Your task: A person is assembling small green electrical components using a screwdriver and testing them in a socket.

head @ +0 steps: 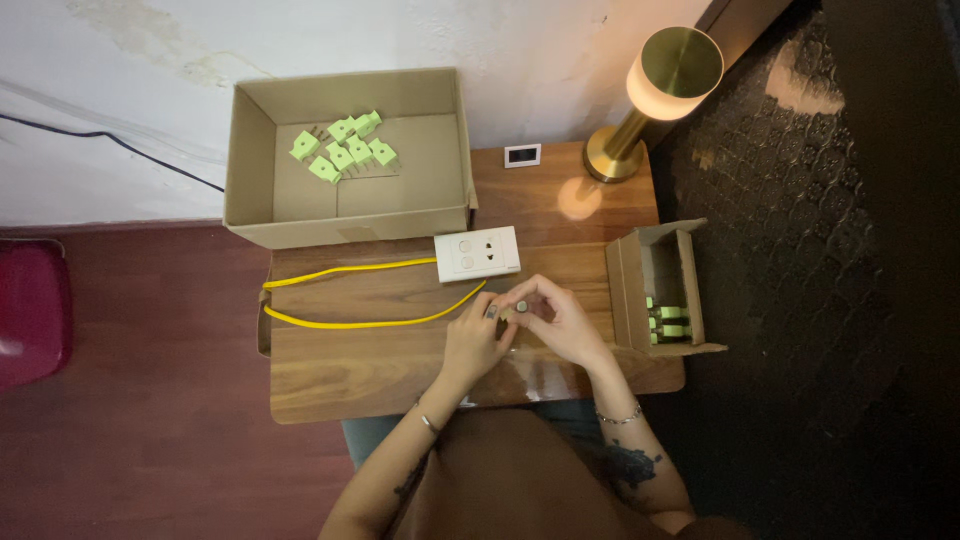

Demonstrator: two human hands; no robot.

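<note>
Dark red floor (150,400) on the left hand's side, black patterned carpet (830,250) on the right hand's side, scuffed white wall (300,40) beyond both. Small wooden surface (370,370) sits directly under the hands.

Large open cardboard box (262,215) is well beyond the left hand, at the far corner of the surface, overhanging its edge. Inside it, a loose cluster of light green plugs (342,148).

Brass lamp (655,95) with a lit shade is well beyond the right hand, base on the far corner of the surface. Small white framed tile (522,155) lies just beside its base.

Small cardboard box (625,290), flaps open, sits just outboard of the right hand at the surface edge; more green plugs (668,320) stacked inside.

White socket plate (478,253) lies flat just beyond both hands, not touching them. Yellow cable (350,322) loops from it out past the left hand and back.

Left hand (472,338) and right hand (560,318) meet near the middle of the surface, fingers curled narrow, fingertips pinching one small pale green plug (521,308) between them. Both hands grip it; the plug is held just above the wood, near the socket plate. Detail of the plug is too small to read.

Bracelet on each wrist.
</note>
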